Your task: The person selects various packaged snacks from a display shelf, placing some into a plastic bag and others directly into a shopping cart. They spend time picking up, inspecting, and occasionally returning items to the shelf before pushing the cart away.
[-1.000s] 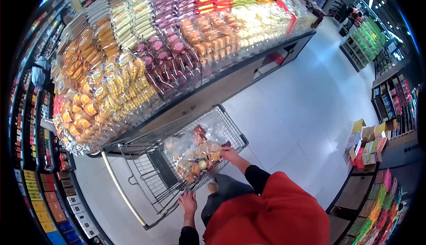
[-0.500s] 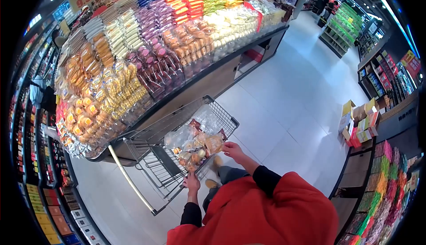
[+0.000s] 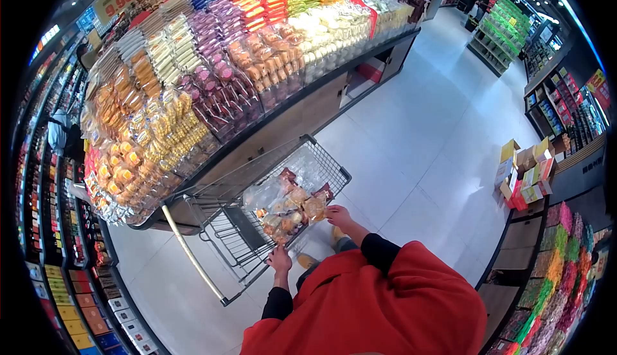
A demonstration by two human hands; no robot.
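Observation:
A wire shopping cart (image 3: 234, 245) stands beside the display counter, its pale handle at the left. Clear plastic bags of packaged food (image 3: 289, 204) lie in its basket. My left hand (image 3: 279, 260) is at the cart's near side, just below the food packages. My right hand (image 3: 337, 216) is at the right edge of the packages, by the cart's near side. Both hands' fingers are small in view, and whether they grip a package or the cart rim cannot be made out.
The counter (image 3: 257, 143) behind the cart bears rows of packaged snacks (image 3: 173, 123). Shelves (image 3: 51, 226) line the left. At the right are open cartons (image 3: 526, 173) and colourful packets (image 3: 553, 271). A person (image 3: 58, 133) stands at the far left.
The view has shifted slightly, with the cart and counter a little displaced in it. Both hands remain close to the food packages.

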